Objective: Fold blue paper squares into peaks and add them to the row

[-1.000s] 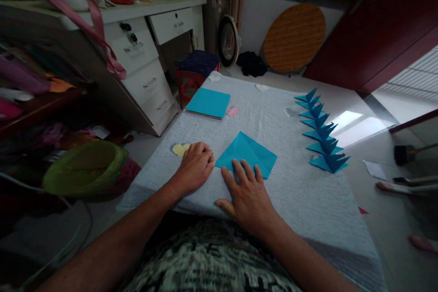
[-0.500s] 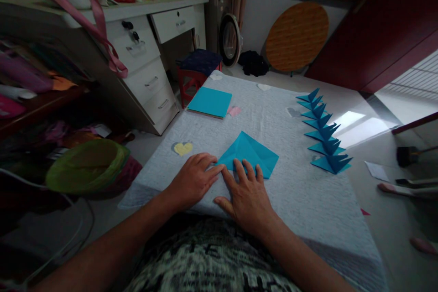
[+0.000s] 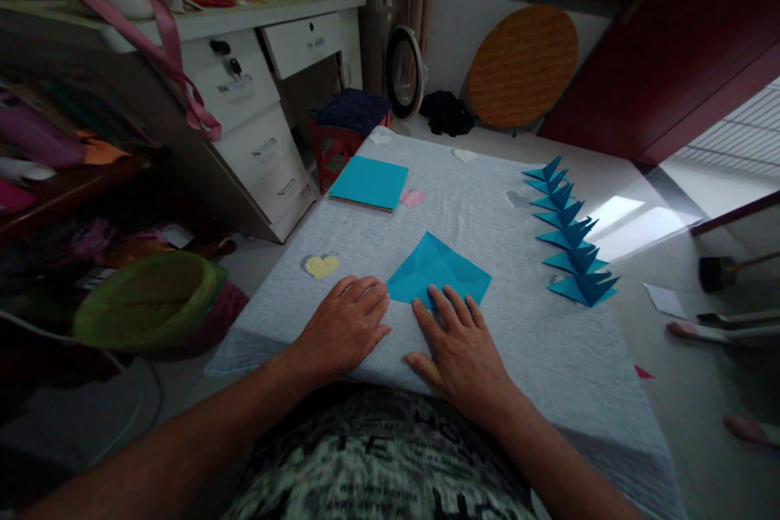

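Observation:
A folded blue paper triangle (image 3: 437, 272) lies on the grey-covered table (image 3: 517, 341) in front of me. My right hand (image 3: 460, 345) lies flat with fingers spread, its fingertips resting on the triangle's near edge. My left hand (image 3: 346, 325) lies flat on the cloth just left of the triangle's left corner, fingers stretched out, holding nothing. A stack of blue square sheets (image 3: 369, 183) sits at the table's far left. A row of several folded blue paper pieces (image 3: 569, 231) runs along the right side.
A yellow heart patch (image 3: 321, 265) and a pink one (image 3: 413, 197) mark the cloth. A white desk with drawers (image 3: 256, 114) stands left, a green basin (image 3: 146, 301) on the floor below, a red stool (image 3: 344, 134) and a round wooden board (image 3: 522, 65) behind.
My left hand has gone from a fist to flat with fingers stretched, beside the triangle's left corner. My right hand has slid a little to the right along the triangle's near edge.

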The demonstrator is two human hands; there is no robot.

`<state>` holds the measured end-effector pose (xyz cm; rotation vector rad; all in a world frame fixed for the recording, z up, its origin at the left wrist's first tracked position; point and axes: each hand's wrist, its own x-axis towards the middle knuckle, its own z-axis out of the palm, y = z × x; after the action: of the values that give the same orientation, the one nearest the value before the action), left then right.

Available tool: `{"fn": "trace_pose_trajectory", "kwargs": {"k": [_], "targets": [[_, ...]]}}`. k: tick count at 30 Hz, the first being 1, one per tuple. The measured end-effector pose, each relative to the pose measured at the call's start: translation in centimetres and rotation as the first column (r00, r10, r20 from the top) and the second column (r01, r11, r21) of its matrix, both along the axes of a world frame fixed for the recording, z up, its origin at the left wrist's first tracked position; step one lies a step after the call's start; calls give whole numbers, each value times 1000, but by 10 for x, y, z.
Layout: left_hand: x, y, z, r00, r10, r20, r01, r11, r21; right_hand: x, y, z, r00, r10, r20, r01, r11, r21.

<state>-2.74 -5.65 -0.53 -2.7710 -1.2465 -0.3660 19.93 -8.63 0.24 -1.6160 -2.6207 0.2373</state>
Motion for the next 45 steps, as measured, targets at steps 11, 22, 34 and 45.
{"fn": "trace_pose_trajectory", "kwargs": {"k": [11, 22, 34, 45], "targets": [[16, 1, -9, 995, -91, 34, 93, 992, -80, 10, -2, 0, 1000, -19, 14, 18, 998, 53], [1, -4, -6, 1000, 0, -17, -1, 999, -51, 63, -24, -10, 993, -101, 66, 87, 980, 179], [-6, -9, -10, 1000, 16, -14, -16, 1000, 1, 71, -10, -3, 962, -170, -213, 227, 932, 283], [36, 0, 14, 920, 80, 383, 34, 959, -282, 33, 14, -13, 851, -260, -457, 371, 912, 172]]}}
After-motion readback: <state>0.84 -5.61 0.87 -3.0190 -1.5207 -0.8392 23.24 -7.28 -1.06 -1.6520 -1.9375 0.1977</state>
